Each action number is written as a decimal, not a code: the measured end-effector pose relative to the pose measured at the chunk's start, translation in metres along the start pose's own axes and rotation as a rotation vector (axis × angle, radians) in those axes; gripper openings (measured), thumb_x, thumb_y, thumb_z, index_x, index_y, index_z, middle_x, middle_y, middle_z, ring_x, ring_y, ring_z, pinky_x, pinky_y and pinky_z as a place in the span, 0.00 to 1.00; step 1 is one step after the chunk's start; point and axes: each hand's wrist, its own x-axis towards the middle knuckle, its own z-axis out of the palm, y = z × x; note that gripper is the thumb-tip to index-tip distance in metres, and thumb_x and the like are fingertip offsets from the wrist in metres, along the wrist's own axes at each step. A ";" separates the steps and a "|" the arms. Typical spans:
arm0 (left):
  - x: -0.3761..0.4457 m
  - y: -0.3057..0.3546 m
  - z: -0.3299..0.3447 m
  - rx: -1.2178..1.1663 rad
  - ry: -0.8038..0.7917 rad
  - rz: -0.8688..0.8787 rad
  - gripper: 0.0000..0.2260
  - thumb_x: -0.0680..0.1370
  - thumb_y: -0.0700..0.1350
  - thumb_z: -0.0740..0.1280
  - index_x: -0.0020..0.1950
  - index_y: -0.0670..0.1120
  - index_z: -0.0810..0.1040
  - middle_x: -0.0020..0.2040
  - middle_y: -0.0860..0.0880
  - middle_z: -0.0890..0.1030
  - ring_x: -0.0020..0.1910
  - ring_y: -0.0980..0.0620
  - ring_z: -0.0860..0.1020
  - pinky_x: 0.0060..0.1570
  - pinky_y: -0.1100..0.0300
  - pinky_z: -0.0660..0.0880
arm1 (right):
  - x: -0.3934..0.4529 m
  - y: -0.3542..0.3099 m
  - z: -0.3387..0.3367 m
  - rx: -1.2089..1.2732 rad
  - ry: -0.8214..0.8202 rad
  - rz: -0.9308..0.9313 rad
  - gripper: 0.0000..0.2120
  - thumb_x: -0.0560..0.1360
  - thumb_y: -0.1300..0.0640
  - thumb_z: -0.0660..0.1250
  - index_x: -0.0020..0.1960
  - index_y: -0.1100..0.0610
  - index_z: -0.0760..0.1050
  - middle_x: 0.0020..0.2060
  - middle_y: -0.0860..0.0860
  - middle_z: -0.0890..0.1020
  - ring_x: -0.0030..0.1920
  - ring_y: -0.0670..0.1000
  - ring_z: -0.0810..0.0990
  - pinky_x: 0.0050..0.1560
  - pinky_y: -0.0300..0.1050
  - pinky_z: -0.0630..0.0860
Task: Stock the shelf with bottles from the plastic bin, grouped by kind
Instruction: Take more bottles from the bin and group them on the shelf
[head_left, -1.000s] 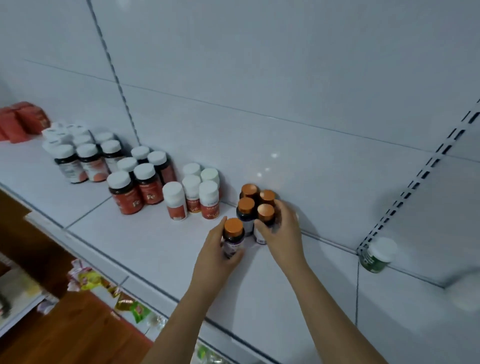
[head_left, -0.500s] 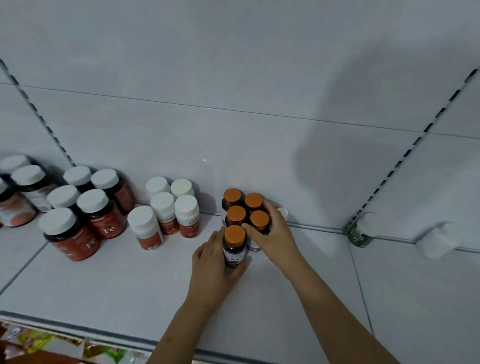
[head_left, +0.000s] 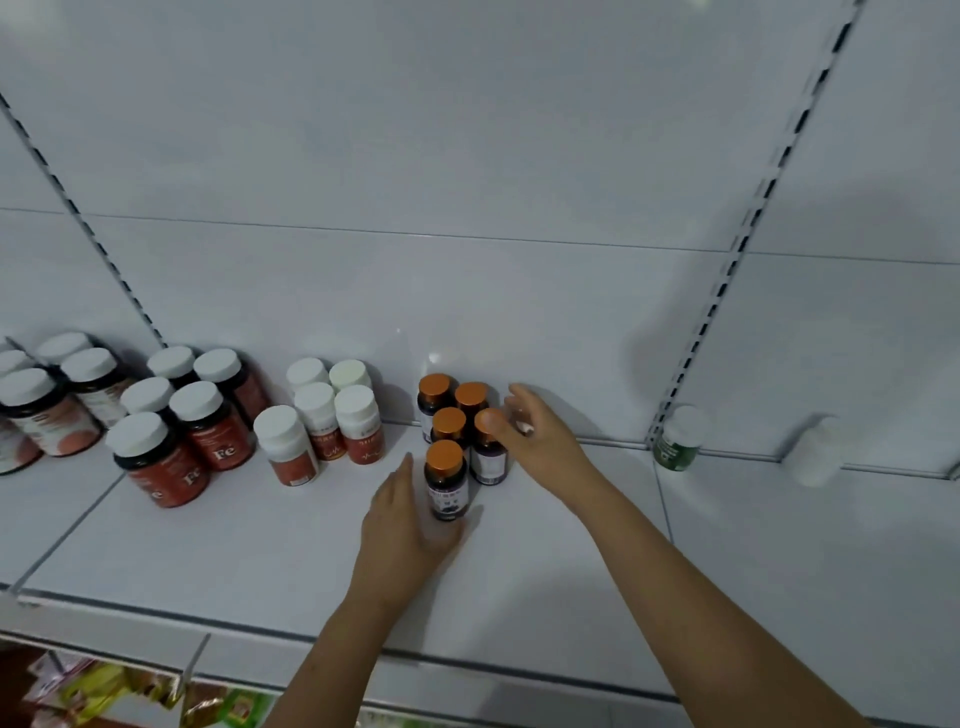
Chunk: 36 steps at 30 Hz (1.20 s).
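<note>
Orange-capped bottles on white shelf

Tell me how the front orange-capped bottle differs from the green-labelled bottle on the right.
The front orange-capped bottle has an orange cap and dark label; the green-labelled bottle has a white cap. The first stands among matching bottles beside the left hand; the second stands alone by the back wall. Both stand upright.

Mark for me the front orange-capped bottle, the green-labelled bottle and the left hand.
front orange-capped bottle (head_left: 445, 455): head view, on its orange cap.
green-labelled bottle (head_left: 674, 453): head view, on its green label.
left hand (head_left: 402, 525): head view, on the back of the hand, beside the front bottle.
</note>
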 end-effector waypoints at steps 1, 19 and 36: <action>-0.009 0.005 -0.003 0.012 0.070 -0.013 0.43 0.70 0.60 0.74 0.78 0.48 0.58 0.75 0.48 0.66 0.74 0.47 0.65 0.72 0.50 0.64 | -0.006 -0.003 -0.006 -0.013 0.027 -0.032 0.35 0.77 0.40 0.66 0.78 0.51 0.59 0.72 0.44 0.69 0.71 0.46 0.67 0.68 0.42 0.66; -0.238 0.297 0.185 -0.085 -0.169 0.696 0.29 0.75 0.62 0.61 0.74 0.50 0.67 0.71 0.54 0.70 0.70 0.56 0.67 0.68 0.57 0.66 | -0.346 0.047 -0.312 -0.408 0.585 -0.211 0.28 0.80 0.40 0.59 0.77 0.49 0.60 0.73 0.42 0.67 0.72 0.41 0.64 0.70 0.37 0.61; -0.384 0.498 0.392 -0.041 -0.742 1.127 0.31 0.78 0.62 0.63 0.77 0.51 0.61 0.73 0.53 0.67 0.71 0.55 0.65 0.68 0.62 0.63 | -0.632 0.190 -0.533 -0.658 0.987 0.366 0.33 0.80 0.37 0.57 0.79 0.53 0.56 0.75 0.51 0.65 0.74 0.50 0.62 0.69 0.40 0.57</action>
